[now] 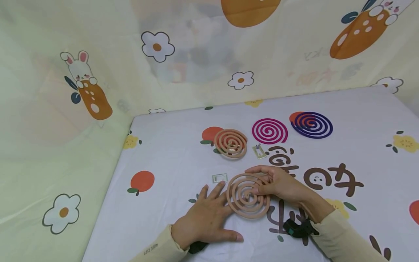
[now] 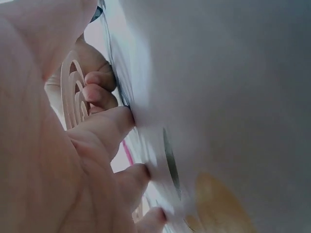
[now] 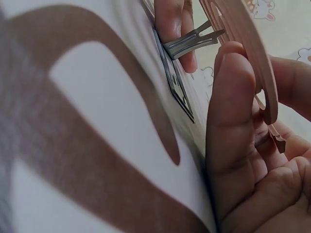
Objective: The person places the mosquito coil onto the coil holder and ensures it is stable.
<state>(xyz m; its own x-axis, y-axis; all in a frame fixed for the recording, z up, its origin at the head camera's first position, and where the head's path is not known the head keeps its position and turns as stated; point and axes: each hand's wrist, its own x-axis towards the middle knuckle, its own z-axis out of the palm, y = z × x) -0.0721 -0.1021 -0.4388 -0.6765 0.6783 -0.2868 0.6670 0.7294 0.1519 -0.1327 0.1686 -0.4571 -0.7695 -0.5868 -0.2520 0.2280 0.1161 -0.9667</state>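
My right hand [image 1: 279,185] pinches the tan mosquito coil [image 3: 255,51], likely mounting it; its centre must meet the metal stand [image 3: 190,43]. My left hand [image 1: 207,218] is spread.

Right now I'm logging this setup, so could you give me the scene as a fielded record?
right hand: pinches near tan coil
left hand: spread, touching tablecloth
between coil and tablecloth: forked metal stand
back coils, left to right: second tan coil, magenta coil, dark blue coil
left metal piece: just beyond left hand
right metal piece: in front of magenta coil
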